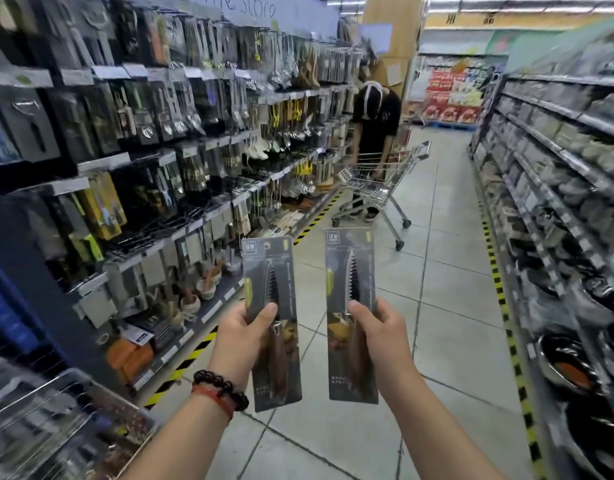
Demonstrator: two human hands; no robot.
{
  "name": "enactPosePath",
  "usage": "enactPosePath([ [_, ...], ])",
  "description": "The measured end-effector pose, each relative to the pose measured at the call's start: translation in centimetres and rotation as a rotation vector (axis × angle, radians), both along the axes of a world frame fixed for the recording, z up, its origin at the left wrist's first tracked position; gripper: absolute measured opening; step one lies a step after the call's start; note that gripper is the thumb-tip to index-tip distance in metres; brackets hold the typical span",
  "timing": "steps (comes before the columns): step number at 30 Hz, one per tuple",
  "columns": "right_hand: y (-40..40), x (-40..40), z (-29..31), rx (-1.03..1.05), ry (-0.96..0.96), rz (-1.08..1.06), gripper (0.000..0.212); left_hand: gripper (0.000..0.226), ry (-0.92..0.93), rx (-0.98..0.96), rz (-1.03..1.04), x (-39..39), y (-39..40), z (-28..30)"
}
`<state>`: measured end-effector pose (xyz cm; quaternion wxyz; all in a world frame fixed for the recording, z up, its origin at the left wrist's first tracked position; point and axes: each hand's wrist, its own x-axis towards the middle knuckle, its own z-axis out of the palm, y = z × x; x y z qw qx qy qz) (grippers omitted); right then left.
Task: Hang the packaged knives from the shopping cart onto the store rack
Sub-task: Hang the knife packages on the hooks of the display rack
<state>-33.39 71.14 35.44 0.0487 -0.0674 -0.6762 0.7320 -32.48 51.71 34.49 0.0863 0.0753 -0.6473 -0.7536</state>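
I hold two packaged knives upright in front of me over the aisle floor. My left hand (241, 336) grips the middle of the left knife package (269, 268), a dark card with a serrated blade and a wooden handle. My right hand (381, 332) grips the matching right knife package (348, 261) the same way. The store rack (153, 143) runs along the left, full of hanging utensil packs on hooks. A corner of my shopping cart (59, 424) shows at the bottom left, holding several packages.
A person in black bends over a second wire cart (385, 181) further down the aisle. Shelves of dishes and pans (558, 202) line the right side. Yellow-black tape marks both floor edges. The tiled aisle runs between the two shelf rows.
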Motion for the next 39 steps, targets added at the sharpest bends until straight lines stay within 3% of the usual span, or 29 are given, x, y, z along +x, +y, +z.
enactPosePath([
  [8, 2.7, -9.2, -0.8, 0.038, -0.024, 0.035, 0.008, 0.014, 0.008, 0.028, 0.048, -9.8, 2.9, -1.3],
  [18, 4.6, -27.1, -1.3, 0.171, -0.027, 0.066, 0.008, 0.014, -0.049, 0.153, 0.112, -27.9, 3.9, -4.4],
  [28, -1.0, -43.0, -3.3, 0.092, -0.073, 0.227, 0.011, 0.01, -0.062, 0.098, 0.293, -40.4, -0.1, -4.4],
  [33, -5.5, -52.3, -3.8, 0.022, -0.073, 0.378, 0.011, 0.039, -0.092, 0.011, 0.464, -46.8, -3.7, -4.3],
  [36, -8.4, -57.6, -3.6, 0.023, -0.094, 0.493, 0.01, 0.082, -0.136, -0.007, 0.557, -49.8, -6.0, -3.9],
  [39, -12.1, -62.1, -3.4, 0.033, -0.086, 0.633, 0.011, 0.062, -0.134, 0.006, 0.659, -51.7, -8.4, -3.1],
])
